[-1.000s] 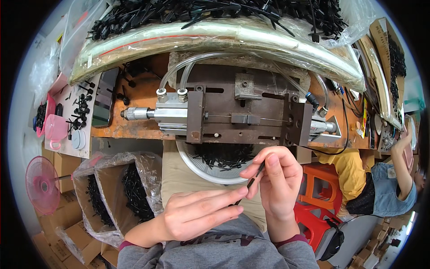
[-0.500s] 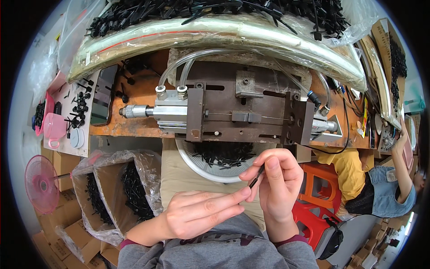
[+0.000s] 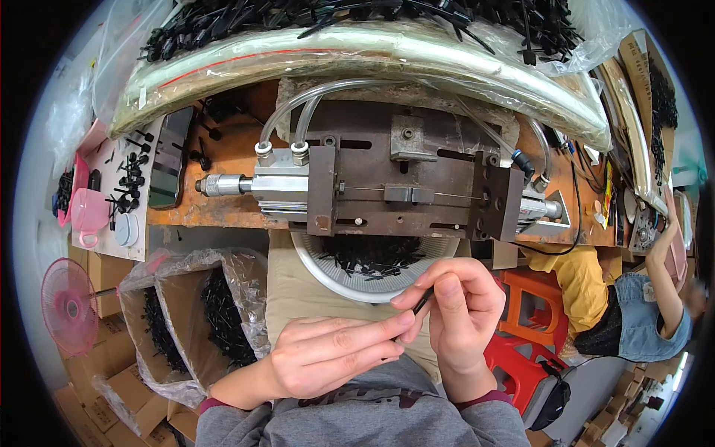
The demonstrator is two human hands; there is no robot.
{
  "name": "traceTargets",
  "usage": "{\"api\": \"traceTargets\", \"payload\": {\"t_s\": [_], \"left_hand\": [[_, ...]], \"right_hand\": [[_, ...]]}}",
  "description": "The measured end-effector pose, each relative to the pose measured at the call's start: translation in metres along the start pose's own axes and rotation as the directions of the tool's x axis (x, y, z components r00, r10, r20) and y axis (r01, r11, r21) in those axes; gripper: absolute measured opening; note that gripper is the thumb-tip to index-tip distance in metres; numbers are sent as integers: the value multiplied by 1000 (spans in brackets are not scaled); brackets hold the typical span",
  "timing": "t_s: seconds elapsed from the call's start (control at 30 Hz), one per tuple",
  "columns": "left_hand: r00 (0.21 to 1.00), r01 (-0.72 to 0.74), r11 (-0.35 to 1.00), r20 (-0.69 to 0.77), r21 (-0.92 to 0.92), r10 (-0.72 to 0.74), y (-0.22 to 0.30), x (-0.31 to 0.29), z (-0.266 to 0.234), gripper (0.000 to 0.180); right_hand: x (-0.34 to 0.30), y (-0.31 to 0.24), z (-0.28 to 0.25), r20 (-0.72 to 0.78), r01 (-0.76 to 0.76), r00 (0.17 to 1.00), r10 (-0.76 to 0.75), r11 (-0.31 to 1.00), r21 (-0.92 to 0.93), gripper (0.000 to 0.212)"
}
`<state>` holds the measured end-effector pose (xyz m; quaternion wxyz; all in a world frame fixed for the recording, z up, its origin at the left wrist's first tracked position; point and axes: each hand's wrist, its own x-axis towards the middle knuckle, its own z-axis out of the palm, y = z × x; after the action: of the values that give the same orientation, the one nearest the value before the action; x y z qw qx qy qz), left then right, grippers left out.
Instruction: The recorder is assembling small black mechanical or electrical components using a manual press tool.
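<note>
Above my lap, my right hand (image 3: 463, 316) pinches a small, narrow black part (image 3: 424, 300) between thumb and forefinger. My left hand (image 3: 328, 356) lies palm down beside it, fingers long and pressed together, the fingertips meeting the right hand's fingers. Dark bits peek out at the left fingertips; the thumb and most of whatever is under them are hidden. Beyond the hands stands a brown metal fixture (image 3: 372, 165) with a silver air cylinder (image 3: 281, 190) at its left. A grey block (image 3: 409, 194) sits on a thin rod at its middle.
Below the fixture is a white basket (image 3: 339, 285) of black pieces. A plastic-lined carton (image 3: 175, 279) and a pink fan (image 3: 69, 306) stand left. More black parts (image 3: 357, 16) lie piled across the back. Red stools (image 3: 532, 309) and another person (image 3: 644, 313) are at right.
The black part has tilted and slipped lower behind my fingers, so less of it shows. My right hand has shifted slightly down; a dark bit now shows under my left fingertips.
</note>
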<state>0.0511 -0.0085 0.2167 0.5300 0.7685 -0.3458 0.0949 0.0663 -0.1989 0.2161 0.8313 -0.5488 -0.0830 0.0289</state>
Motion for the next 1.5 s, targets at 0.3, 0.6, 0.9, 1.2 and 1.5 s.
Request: {"api": "traceTargets", "payload": {"t_s": [0.3,0.6,0.9,1.2,1.5], "left_hand": [[1000,0,1000,-4,1,0,-1,2,1,31],[1000,-9,1000,-10,23,9,-2,0,2,32],[1000,-3,998,-11,57,4,-3,4,2,31],[999,-26,991,-23,128,29,-5,9,7,33],[991,61,882,-135,467,3,-38,38,28,30]], "right_hand": [[-1,1,-1,2,8,1000,-8,1000,-13,18],[-2,1,-1,7,-5,1000,5,1000,-7,18],[0,0,0,-39,-128,991,132,988,83,14],[8,3,-19,104,-211,974,199,971,115,11],[3,-5,-18,-148,-55,989,12,955,-291,14]]}}
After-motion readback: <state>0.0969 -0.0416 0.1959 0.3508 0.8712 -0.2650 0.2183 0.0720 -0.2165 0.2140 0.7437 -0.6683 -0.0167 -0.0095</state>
